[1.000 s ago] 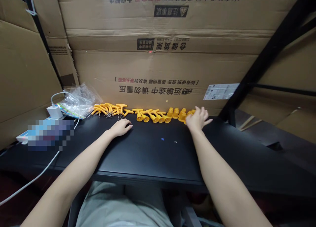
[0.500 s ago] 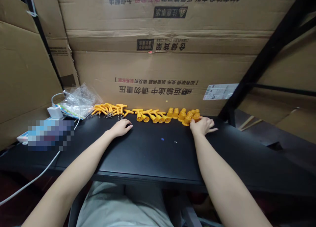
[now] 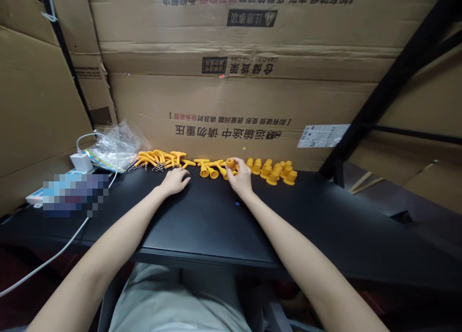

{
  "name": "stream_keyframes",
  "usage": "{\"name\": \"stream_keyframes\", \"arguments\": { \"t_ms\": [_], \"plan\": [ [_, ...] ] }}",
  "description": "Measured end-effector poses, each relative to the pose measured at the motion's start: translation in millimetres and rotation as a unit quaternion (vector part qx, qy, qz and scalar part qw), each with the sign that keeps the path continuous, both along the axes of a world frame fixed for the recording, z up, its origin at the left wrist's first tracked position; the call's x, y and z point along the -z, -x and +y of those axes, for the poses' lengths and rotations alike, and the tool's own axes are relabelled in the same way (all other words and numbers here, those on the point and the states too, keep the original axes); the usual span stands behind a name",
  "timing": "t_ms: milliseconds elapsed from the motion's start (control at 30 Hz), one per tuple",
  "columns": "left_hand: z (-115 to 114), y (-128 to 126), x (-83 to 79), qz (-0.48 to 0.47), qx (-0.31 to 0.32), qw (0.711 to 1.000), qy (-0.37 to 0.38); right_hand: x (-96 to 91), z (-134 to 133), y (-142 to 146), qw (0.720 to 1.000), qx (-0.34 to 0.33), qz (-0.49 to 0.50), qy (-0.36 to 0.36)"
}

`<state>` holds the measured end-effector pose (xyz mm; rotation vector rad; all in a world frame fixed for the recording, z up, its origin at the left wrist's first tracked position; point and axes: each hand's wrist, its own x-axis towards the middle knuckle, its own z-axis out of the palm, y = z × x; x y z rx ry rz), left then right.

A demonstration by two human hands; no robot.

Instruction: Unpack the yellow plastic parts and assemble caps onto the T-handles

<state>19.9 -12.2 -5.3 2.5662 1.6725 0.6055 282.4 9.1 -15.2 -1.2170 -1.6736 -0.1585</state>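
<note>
My right hand [image 3: 241, 179] holds a yellow plastic cone-shaped cap [image 3: 230, 163] between thumb and fingers, raised before the row of joined yellow pieces. My left hand [image 3: 174, 182] rests low over the black table, thumb and forefinger apart, nothing visible in it. Its fingertips reach the nearest yellow T-handled corkscrews [image 3: 177, 157], hiding some of their metal spirals. Corkscrews with caps fitted [image 3: 204, 170] lie in the middle, partly behind my right hand. Farther right stands a group of loose yellow caps [image 3: 273, 177].
Cardboard [image 3: 224, 96] walls the back of the black table [image 3: 202, 226]. At left lie a clear plastic bag [image 3: 119, 142], a white charger [image 3: 81, 162] with its cable, and a blurred-out object on a power strip [image 3: 34, 198]. A small blue dot [image 3: 237, 204] marks the tabletop.
My right hand has moved left from the loose caps, carrying one cap to the middle. My left hand has shifted slightly toward the corkscrews and its fingers have spread.
</note>
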Motion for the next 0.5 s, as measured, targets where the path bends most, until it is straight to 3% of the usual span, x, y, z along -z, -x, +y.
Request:
{"name": "stream_keyframes", "arguments": {
  "t_ms": [200, 367, 500],
  "plan": [
    [38, 1, -5.9, 0.031, -0.072, 0.997, -0.019, 9.1, -13, 22, 0.978, -0.131, -0.161, 0.01],
    [57, -15, 3.8, 0.054, -0.077, 0.995, -0.035, 9.2, -8, 16, 0.969, -0.17, -0.177, -0.007],
    [62, -28, 8.9, 0.039, -0.135, 0.99, -0.031, 12.7, -3, 14, 0.964, -0.192, -0.181, -0.032]
  ]
}}
